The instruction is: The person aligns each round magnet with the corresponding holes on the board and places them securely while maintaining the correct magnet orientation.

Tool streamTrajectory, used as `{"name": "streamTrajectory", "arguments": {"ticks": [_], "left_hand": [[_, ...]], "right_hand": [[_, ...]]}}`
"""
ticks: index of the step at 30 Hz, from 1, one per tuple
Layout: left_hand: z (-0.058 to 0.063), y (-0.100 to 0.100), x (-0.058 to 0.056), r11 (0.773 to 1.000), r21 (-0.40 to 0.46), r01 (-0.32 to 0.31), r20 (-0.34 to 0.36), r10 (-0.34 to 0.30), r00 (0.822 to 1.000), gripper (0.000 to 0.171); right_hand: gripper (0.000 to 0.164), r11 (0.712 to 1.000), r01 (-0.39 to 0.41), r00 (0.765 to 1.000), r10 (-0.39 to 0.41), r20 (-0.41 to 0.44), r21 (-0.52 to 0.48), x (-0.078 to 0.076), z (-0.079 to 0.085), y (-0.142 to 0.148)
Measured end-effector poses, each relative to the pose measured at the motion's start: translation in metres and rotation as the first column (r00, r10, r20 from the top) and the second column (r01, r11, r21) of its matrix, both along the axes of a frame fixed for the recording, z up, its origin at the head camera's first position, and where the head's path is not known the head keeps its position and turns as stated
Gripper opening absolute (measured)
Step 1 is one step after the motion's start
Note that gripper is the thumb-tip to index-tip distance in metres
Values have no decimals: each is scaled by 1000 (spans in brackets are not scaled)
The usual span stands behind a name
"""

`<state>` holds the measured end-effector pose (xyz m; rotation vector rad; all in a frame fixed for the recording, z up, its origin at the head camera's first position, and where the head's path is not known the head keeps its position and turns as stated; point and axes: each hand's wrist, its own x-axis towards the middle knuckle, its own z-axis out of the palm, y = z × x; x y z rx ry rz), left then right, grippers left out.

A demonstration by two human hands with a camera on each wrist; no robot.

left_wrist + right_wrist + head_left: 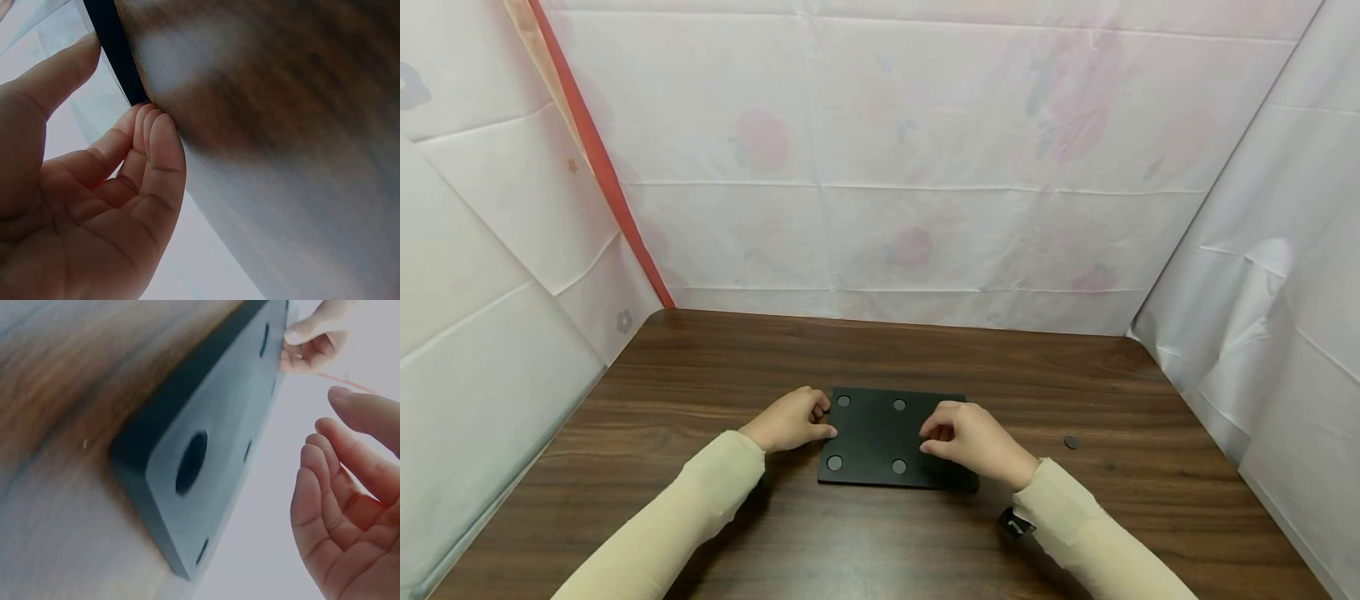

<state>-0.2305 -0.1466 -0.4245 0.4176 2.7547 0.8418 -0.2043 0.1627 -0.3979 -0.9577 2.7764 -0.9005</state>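
Observation:
A flat black rectangular board (868, 433) lies on the table, with several round grey spots on its top. In the right wrist view, a round dark spot (192, 462) shows near one corner. My left hand (793, 419) is at the board's left edge; its thumb and fingertips touch that edge, spread apart along it. Over the board's right part hovers my right hand (973, 437), thumb and fingers loosely bent with a gap between them and nothing seen there. It hides part of the board's right side. To the right, a small dark disc (1071, 442) lies on the table.
The brown wood-grain table (715, 358) reaches back to a pale patterned curtain (887, 167). More pale cloth hangs at both sides, and a red strip (602, 167) runs down the left corner. A small black device (1015, 523) sits at my right wrist.

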Motion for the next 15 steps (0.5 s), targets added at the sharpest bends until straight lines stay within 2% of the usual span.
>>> {"name": "streamTrajectory", "arguments": {"ticks": [7, 15], "left_hand": [[0, 0, 1, 1000, 8, 2, -8, -2, 1000, 41], [0, 0, 1, 1000, 0, 12, -10, -12, 1000, 41]], "right_hand": [[18, 996, 83, 996, -83, -6, -31, 0, 11, 20], [20, 981, 181, 982, -184, -39, -67, -3, 14, 48]]}}
